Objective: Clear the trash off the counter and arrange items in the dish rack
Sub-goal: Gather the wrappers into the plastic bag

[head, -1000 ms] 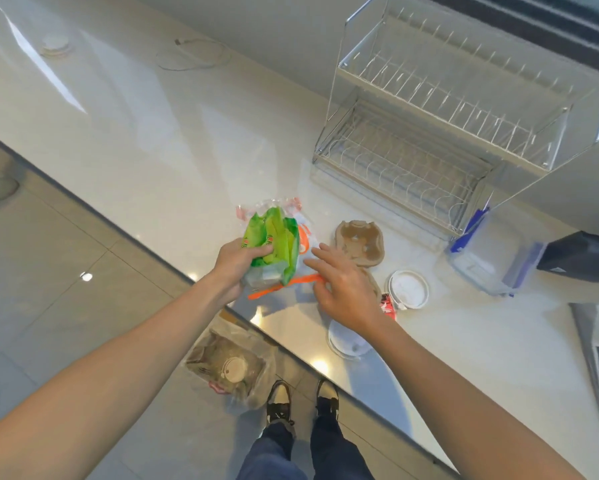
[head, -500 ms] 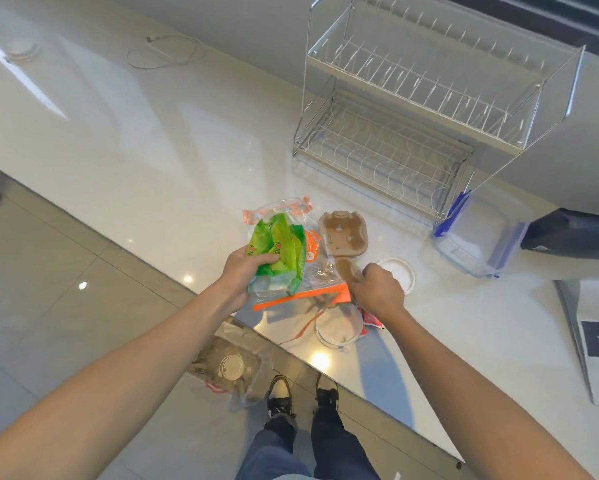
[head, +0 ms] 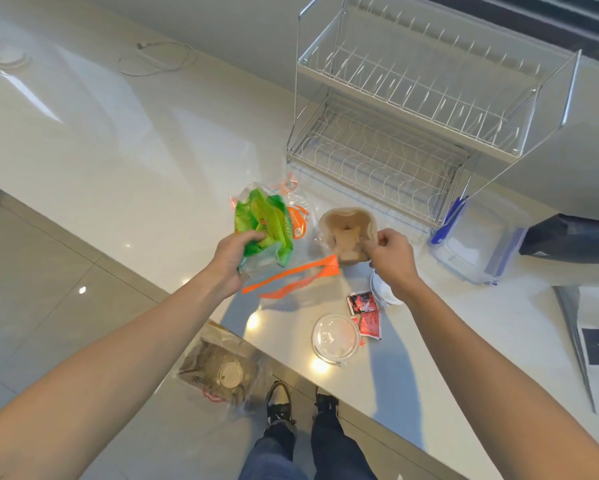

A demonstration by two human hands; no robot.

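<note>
My left hand grips a bundle of green and clear plastic wrappers raised above the counter edge. My right hand pinches a brown cardboard cup carrier, lifted and tilted. Orange plastic strips hang between my hands. On the counter below lie a clear round lid, red sauce packets and a white lid partly hidden by my wrist. The two-tier wire dish rack stands behind, with nothing in it.
A clear container with blue clips sits right of the rack. A dark bag and papers lie at the right. A trash bag with waste rests on the floor by my feet. A white cable lies far left.
My right hand has closed on the cup carrier and lifted it off the counter. The left hand keeps hold of the wrappers, raised slightly. The clear lid and sauce packets are uncovered.
</note>
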